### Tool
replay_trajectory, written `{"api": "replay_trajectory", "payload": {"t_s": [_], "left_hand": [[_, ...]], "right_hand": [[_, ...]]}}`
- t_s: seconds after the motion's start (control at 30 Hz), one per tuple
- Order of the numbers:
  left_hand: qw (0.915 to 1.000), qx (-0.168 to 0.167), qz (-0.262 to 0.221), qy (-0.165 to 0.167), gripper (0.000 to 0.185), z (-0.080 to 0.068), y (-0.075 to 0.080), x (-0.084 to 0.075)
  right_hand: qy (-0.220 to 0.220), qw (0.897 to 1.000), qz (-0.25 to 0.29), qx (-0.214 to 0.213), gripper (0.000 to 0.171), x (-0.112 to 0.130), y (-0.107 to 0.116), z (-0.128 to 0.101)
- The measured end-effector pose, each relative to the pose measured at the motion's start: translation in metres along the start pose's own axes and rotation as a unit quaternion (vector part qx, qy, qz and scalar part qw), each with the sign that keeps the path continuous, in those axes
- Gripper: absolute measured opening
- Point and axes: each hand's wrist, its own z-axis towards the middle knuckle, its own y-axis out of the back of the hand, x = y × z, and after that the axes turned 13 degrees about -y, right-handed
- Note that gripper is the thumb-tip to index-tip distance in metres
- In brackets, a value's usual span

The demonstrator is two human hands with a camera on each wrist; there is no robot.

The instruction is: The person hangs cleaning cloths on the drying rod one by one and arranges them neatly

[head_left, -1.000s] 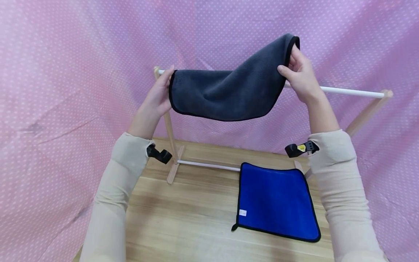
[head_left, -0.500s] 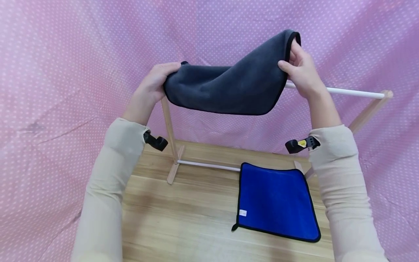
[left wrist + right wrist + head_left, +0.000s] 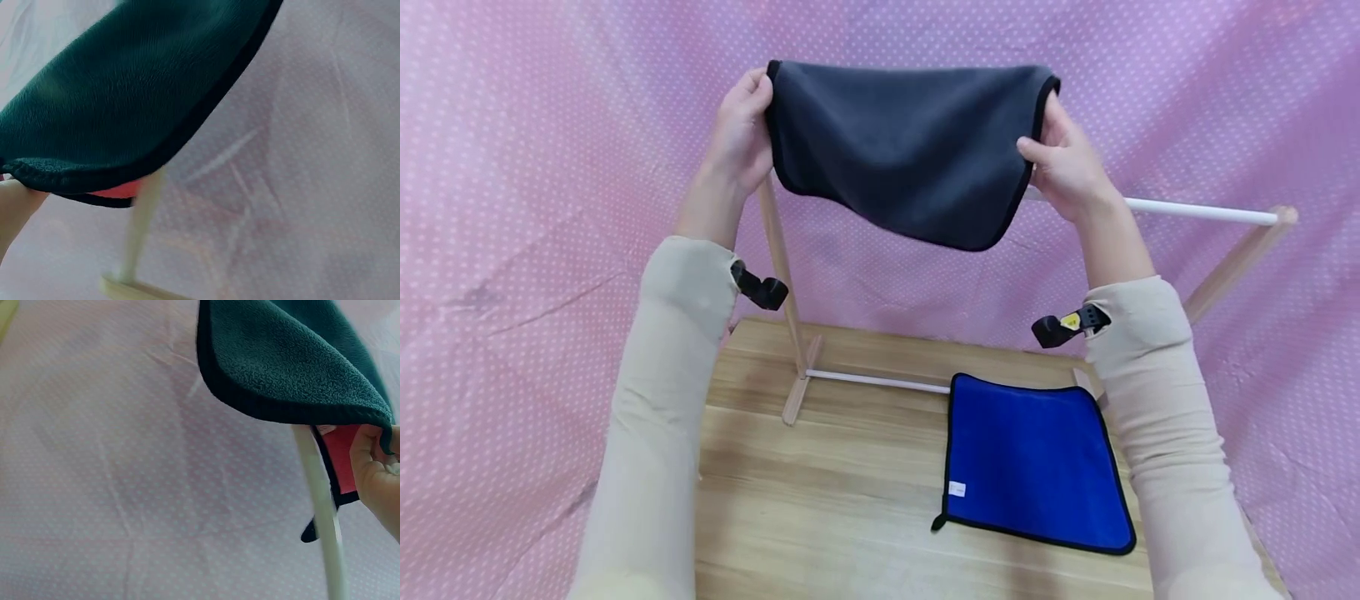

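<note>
A dark grey towel (image 3: 910,150) with black edging hangs between both hands in the head view, its top edge nearly level. My left hand (image 3: 741,133) grips its left side near the upper corner. On the right side, my right hand (image 3: 1063,158) pinches the edge, thumb in front and fingers behind. The towel stands in front of the white top bar (image 3: 1202,211) of a wooden drying rack, hiding much of it. In the right wrist view, a red cloth face (image 3: 342,459) with black edging and a loop shows below the grey.
A blue towel (image 3: 1030,467) with black edging and a white tag lies flat on the wooden table (image 3: 820,500). It covers part of the rack's lower bar (image 3: 880,381). Pink dotted cloth (image 3: 550,208) surrounds the table.
My left hand first shifted its hold along the towel's left side, then rose, lifting that end and levelling the top edge. My right hand moved slightly left and down.
</note>
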Motion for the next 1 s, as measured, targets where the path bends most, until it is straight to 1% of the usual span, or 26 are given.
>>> {"api": "replay_trajectory", "payload": {"t_s": [0.13,0.2,0.23,0.33,0.43,0.5,0.57,0.63,0.7,0.8,0.83,0.87,0.93,1.0], "left_hand": [[0.9984,-0.028,0.023,0.044,0.013,-0.005,0.015,0.006],[0.9971,-0.043,0.027,0.057,0.013,-0.01,0.023,0.009],[0.9968,-0.049,0.027,0.058,0.013,-0.012,0.027,0.01],[0.9959,-0.069,0.018,0.056,0.013,-0.021,0.039,0.01],[0.9967,-0.07,0.006,0.042,0.013,-0.033,0.051,0.011],[0.9968,-0.07,-0.012,0.036,0.013,-0.04,0.058,0.012],[0.9967,-0.07,-0.025,0.032,0.013,-0.048,0.066,0.015],[0.9961,-0.069,-0.038,0.039,0.014,-0.055,0.074,0.017],[0.9959,-0.063,-0.039,0.051,0.015,-0.06,0.081,0.021],[0.996,-0.049,-0.018,0.073,0.018,-0.066,0.088,0.027],[0.9958,-0.046,-0.004,0.079,0.019,-0.066,0.089,0.028],[0.9951,-0.046,0.009,0.087,0.019,-0.066,0.089,0.029],[0.9924,-0.042,0.053,0.103,0.02,-0.064,0.088,0.031],[0.9869,-0.034,0.103,0.119,0.019,-0.06,0.085,0.031]], "right_hand": [[-0.082,0.996,-0.041,-0.006,0.052,-0.006,-0.001,-0.004],[-0.102,0.993,-0.065,-0.018,0.041,-0.008,-0.002,-0.007],[-0.107,0.991,-0.075,-0.026,0.037,-0.01,-0.002,-0.008],[-0.111,0.988,-0.095,-0.046,0.029,-0.015,-0.006,-0.011],[-0.111,0.986,-0.105,-0.069,0.036,-0.019,-0.009,-0.016],[-0.106,0.984,-0.112,-0.093,0.043,-0.022,-0.011,-0.019],[-0.099,0.98,-0.124,-0.119,0.045,-0.026,-0.012,-0.023],[-0.09,0.977,-0.133,-0.142,0.04,-0.031,-0.012,-0.026],[-0.083,0.974,-0.139,-0.16,0.03,-0.037,-0.012,-0.028],[-0.076,0.973,-0.146,-0.162,0.015,-0.047,-0.009,-0.031],[-0.077,0.971,-0.16,-0.159,0.013,-0.05,-0.008,-0.032],[-0.082,0.968,-0.181,-0.154,0.014,-0.053,-0.007,-0.033],[-0.095,0.957,-0.234,-0.143,0.02,-0.058,-0.004,-0.034],[-0.109,0.94,-0.295,-0.135,0.025,-0.06,-0.002,-0.034]]}}
